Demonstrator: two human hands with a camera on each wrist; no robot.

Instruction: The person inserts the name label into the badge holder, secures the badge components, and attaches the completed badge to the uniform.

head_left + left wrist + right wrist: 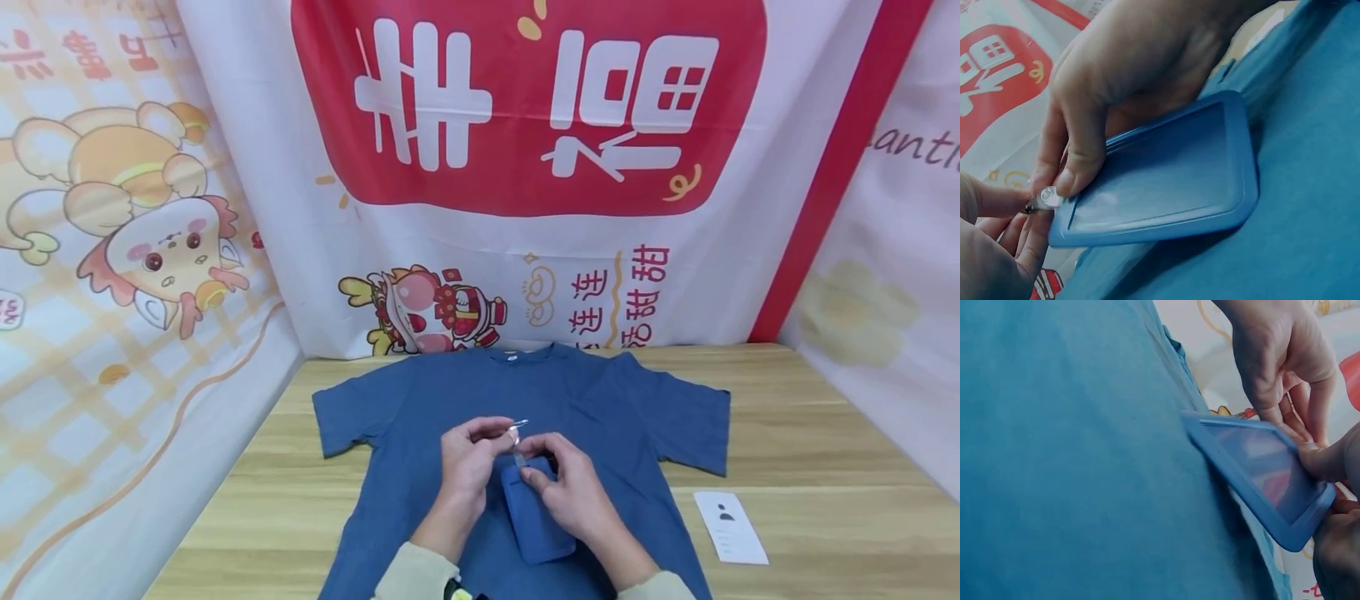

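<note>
From here, I have the left fingers pinching the clip, the right fingers pinching the blue holder near its top, probably for steadiness.

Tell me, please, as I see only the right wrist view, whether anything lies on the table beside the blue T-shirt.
Observer: Yes, a white ID card lies on the wood-grain table, to the right of the blue T-shirt.
Operator: Thank you; could you say what shows at the held end of the blue badge holder?
Observer: The left wrist view shows a pale strap with a round snap there.
Operator: And how is the T-shirt laid, please?
Observer: Both short sleeves are spread out to the sides.
</note>
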